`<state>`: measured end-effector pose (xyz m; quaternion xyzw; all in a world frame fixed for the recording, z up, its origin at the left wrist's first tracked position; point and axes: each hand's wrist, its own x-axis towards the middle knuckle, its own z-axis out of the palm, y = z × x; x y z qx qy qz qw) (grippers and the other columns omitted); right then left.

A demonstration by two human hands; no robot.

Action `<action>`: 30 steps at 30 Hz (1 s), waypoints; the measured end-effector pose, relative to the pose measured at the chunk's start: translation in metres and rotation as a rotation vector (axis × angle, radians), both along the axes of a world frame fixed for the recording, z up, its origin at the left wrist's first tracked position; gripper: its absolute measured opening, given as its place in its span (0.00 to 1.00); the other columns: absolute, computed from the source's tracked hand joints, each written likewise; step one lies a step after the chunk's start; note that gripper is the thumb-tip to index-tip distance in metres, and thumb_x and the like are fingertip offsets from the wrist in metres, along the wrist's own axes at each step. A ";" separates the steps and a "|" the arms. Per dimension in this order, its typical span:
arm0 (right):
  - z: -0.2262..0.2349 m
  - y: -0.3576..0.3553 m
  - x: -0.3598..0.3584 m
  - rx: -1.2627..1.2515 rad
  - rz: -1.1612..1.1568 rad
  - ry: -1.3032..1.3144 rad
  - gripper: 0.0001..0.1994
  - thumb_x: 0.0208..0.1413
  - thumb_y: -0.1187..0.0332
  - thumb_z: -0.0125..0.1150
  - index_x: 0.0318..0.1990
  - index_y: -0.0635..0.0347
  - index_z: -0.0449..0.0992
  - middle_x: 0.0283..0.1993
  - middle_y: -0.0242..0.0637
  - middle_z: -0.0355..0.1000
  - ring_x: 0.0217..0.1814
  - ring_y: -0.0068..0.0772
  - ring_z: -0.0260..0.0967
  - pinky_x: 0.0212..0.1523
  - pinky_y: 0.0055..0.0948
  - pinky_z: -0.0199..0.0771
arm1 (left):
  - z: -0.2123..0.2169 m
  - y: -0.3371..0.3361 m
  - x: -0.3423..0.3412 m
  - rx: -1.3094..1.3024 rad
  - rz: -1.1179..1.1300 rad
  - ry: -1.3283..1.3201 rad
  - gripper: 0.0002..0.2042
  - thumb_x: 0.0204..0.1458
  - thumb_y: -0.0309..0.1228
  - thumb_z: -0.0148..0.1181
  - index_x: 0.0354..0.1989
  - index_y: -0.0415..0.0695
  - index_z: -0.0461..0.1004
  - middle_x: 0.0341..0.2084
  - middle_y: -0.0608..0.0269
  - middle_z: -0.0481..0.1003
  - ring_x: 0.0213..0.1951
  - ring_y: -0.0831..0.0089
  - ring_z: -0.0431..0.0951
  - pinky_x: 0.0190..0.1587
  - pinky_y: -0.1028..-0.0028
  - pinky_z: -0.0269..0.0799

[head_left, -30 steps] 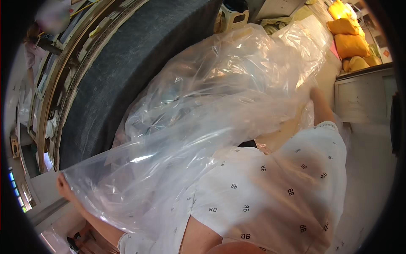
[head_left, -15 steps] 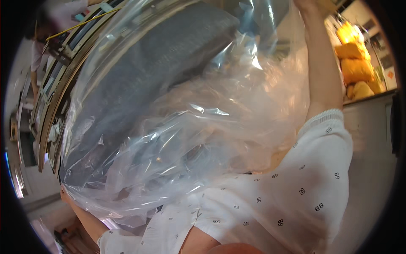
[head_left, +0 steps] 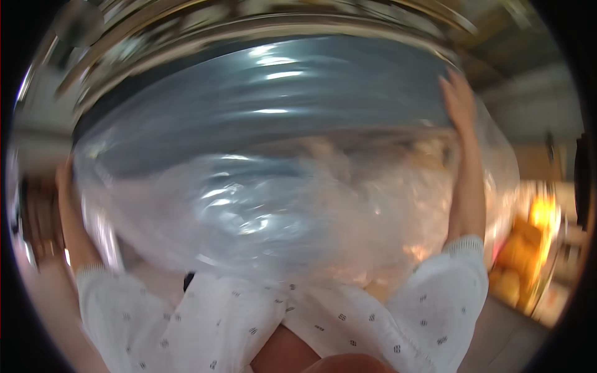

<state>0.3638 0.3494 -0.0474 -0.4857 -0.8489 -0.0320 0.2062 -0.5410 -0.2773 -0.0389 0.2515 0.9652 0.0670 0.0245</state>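
Observation:
A large clear plastic sheet or bag [head_left: 261,217] spreads across the space between my arms, creased and shiny, its near part bunched against my body. Under or behind its far part shows a dark grey, flat surface [head_left: 348,68]. My right hand [head_left: 459,99] rests on the plastic at the far right, its fingers stretched out and apart. At the far left, my left hand [head_left: 64,173] is at the plastic's edge; its fingers are smeared and partly hidden, so its grip does not show.
Beyond the dark surface run long curved-looking rails or frame edges [head_left: 273,28], blurred. Stacked yellow-orange bundles [head_left: 519,252] stand at the lower right. A brown item [head_left: 40,214] is blurred at the left.
The view has swung, levelling the plastic and dark surface across the picture. My right hand has come down into view from the top edge. The plastic's far part now looks stretched smoother.

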 end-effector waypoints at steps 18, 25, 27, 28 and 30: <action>0.098 -0.290 -0.407 -0.378 1.017 0.494 0.13 0.49 0.72 0.57 0.43 0.59 0.68 0.43 0.34 0.65 0.42 0.26 0.63 0.41 0.23 0.64 | 0.005 0.148 0.174 1.034 0.103 0.245 0.15 0.43 0.39 0.53 0.27 0.39 0.77 0.26 0.47 0.75 0.33 0.55 0.75 0.38 0.63 0.67; 0.074 -0.407 -0.555 0.120 1.525 0.124 0.12 0.52 0.59 0.51 0.34 0.57 0.74 0.39 0.37 0.71 0.45 0.37 0.66 0.48 0.41 0.61 | -0.020 0.162 0.137 0.896 0.176 0.282 0.20 0.40 0.53 0.58 0.32 0.49 0.79 0.28 0.56 0.77 0.33 0.62 0.76 0.38 0.69 0.68; 0.083 -0.393 -0.547 0.202 1.438 -0.177 0.14 0.53 0.57 0.50 0.30 0.56 0.75 0.34 0.36 0.72 0.41 0.37 0.66 0.48 0.41 0.60 | -0.019 0.165 0.141 0.861 0.172 0.295 0.19 0.40 0.51 0.58 0.31 0.48 0.79 0.32 0.53 0.75 0.37 0.58 0.74 0.41 0.66 0.67; 0.089 -0.390 -0.542 0.265 1.382 -0.478 0.16 0.54 0.55 0.48 0.26 0.55 0.76 0.30 0.35 0.72 0.37 0.37 0.67 0.48 0.41 0.59 | -0.019 0.156 0.137 0.856 0.148 0.338 0.19 0.40 0.51 0.58 0.30 0.48 0.79 0.31 0.53 0.75 0.37 0.58 0.74 0.41 0.66 0.67; 0.100 -0.363 -0.493 0.284 1.391 -0.456 0.20 0.53 0.53 0.48 0.17 0.55 0.75 0.24 0.34 0.71 0.30 0.38 0.67 0.45 0.38 0.59 | -0.023 0.151 0.136 0.876 0.096 0.332 0.19 0.40 0.51 0.58 0.31 0.48 0.78 0.31 0.52 0.75 0.37 0.58 0.74 0.41 0.66 0.66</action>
